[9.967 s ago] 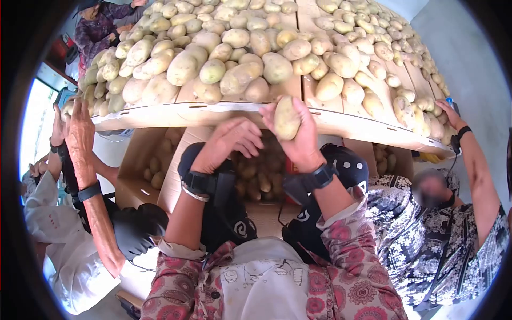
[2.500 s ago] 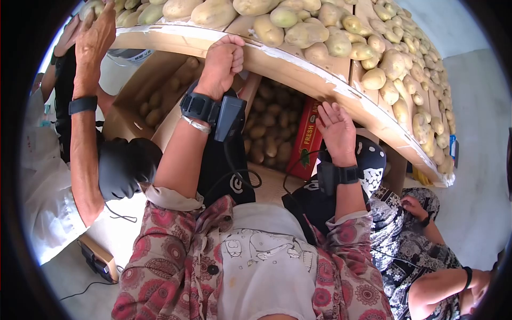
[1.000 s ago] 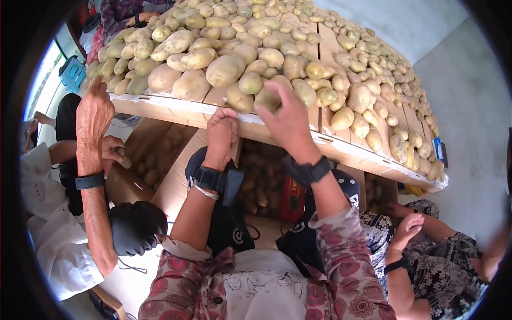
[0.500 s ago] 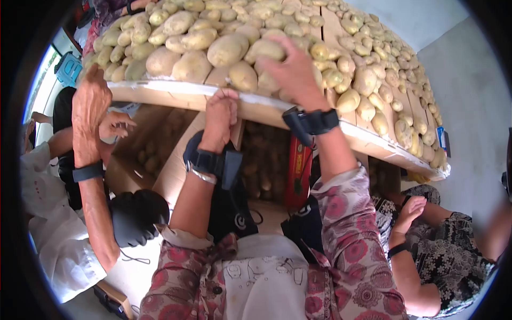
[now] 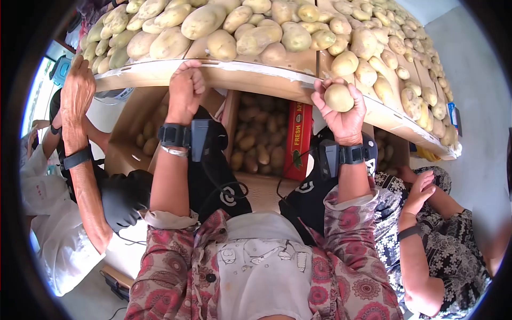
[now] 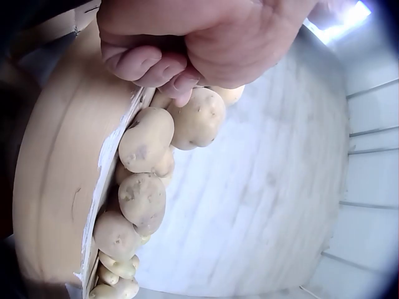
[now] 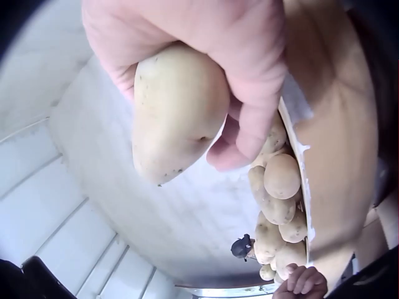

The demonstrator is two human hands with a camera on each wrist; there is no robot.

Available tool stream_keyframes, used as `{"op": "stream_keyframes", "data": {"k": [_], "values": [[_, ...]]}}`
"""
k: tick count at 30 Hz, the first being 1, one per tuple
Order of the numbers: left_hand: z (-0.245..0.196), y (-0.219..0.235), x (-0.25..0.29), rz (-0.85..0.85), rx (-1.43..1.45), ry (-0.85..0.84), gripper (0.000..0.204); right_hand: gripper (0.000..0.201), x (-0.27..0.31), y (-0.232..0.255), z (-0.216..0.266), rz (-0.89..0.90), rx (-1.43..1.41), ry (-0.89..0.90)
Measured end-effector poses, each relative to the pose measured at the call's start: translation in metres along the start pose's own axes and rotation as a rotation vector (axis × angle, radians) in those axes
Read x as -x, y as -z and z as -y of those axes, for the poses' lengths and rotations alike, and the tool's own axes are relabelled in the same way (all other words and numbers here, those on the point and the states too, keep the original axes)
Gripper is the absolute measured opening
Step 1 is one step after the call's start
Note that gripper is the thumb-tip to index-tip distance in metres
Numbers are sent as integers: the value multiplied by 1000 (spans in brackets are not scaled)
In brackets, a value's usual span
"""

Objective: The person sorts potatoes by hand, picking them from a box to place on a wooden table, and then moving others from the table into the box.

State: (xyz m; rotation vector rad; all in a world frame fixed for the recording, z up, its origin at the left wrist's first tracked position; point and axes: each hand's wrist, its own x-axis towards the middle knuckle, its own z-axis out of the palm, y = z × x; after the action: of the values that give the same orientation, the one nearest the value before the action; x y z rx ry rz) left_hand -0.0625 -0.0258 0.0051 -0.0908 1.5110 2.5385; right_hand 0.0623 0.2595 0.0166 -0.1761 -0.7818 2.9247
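My right hand (image 5: 345,121) grips a potato (image 5: 339,97), held up in front of the cardboard-lined table edge (image 5: 256,74). Seen from the right wrist, the potato (image 7: 174,115) is pale yellow and tapered, with small dark specks, and the fingers curl round its sides. My left hand (image 5: 184,93) rests at the table's front edge with its fingers curled in. The left wrist view shows those fingers (image 6: 146,65) folded toward the palm with nothing held, right above the potatoes (image 6: 146,140) lined along the edge. Many more potatoes (image 5: 202,21) cover the tabletop.
Under the table stands a box of potatoes (image 5: 258,133) with a red printed side panel (image 5: 298,140). Another cardboard box (image 5: 125,130) is at the left. People sit close on both sides: a forearm (image 5: 80,160) at left, a patterned garment (image 5: 448,256) at right.
My right hand has reached over the pile, taken a potato and drawn it back right to the table edge. My left hand has stayed curled at the edge, shifting left in view.
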Motion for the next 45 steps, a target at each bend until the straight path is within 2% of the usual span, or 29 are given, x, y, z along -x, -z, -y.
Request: {"op": "stream_keyframes", "data": {"k": [1,3,4,5,7,8,9,11,13,15,16,17,19,21,23,24,32,35,37,39,45], "values": [[-1,2,0,-24,-25,9,18,29,-3,10,3,-2,-3,1],[-3,5,0,-40,-44,20,17,24,-8,27,6,-27,-194,-149],[-3,8,-1,-39,-47,17,17,21,-6,35,7,-90,-48,-177],[-4,8,-1,-41,-48,14,17,21,-4,34,6,-89,-50,-173],[-3,10,-2,-40,-57,25,18,23,2,31,0,-136,265,-281],[-4,10,-1,-45,-57,25,18,23,5,27,-3,-131,268,-371],[-4,9,-1,-47,-56,23,18,23,6,30,-9,-133,264,-368],[-3,7,-1,-32,-60,13,18,31,5,40,-23,-47,478,-388],[-1,8,0,-28,-59,2,18,35,6,45,-33,1,505,-411],[-1,6,0,-13,-65,6,18,38,5,40,-40,-139,611,-569],[-2,5,0,-12,-64,0,18,40,5,38,-43,-134,668,-491],[-2,4,0,-14,-63,1,18,40,2,40,-44,-132,670,-490],[0,5,2,-21,-64,8,18,38,-3,49,-49,-75,587,-264],[-2,4,1,-15,-64,5,18,35,-1,37,-45,-75,576,-285],[-2,5,-1,-6,-62,5,18,30,0,28,-44,-61,618,-414],[-2,5,-1,-2,-60,9,18,30,0,27,-44,-64,620,-416],[-2,0,-1,-12,-71,26,16,26,-3,24,-37,-98,647,-344],[1,1,0,2,-78,14,14,23,-4,21,-40,-58,643,-310],[0,0,-2,11,-6,29,18,14,-5,15,-45,7,614,-232],[-2,-6,1,-13,-9,50,18,13,-8,6,-48,83,586,-183],[2,-9,1,-6,0,30,18,11,-18,-16,-58,139,410,-107]]}}
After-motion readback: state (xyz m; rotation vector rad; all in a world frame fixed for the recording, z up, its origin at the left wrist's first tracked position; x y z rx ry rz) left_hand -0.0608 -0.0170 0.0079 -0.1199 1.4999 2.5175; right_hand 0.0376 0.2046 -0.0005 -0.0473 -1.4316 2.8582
